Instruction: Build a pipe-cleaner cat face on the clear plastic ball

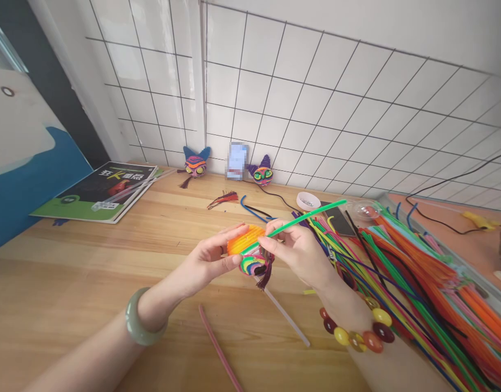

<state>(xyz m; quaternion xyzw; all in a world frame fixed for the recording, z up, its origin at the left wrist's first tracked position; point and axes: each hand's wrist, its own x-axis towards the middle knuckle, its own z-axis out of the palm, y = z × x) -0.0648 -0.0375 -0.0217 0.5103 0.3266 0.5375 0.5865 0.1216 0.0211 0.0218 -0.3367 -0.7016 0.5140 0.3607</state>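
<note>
My left hand [209, 256] grips the left side of a small pipe-cleaner craft piece [246, 238], orange on top with a multicoloured swirl below and a dark tassel [266, 276]. Between thumb and fingers, my right hand [295, 245] pinches a green pipe cleaner [307, 216]. Its lower end lies against the craft piece under the orange part, while its free end points up to the right. Beneath the hands, a pale pipe cleaner [289, 318] and a pink pipe cleaner [221, 348] rest on the wooden table [152, 294].
Bundles of coloured pipe cleaners [409, 272] cover the right side. Along the tiled wall stand a blue-eared cat face [195, 163], a phone [236, 161] and a purple-eared cat face [262, 171]. A small white dish [308, 201] sits nearby; a booklet [103, 190] lies left.
</note>
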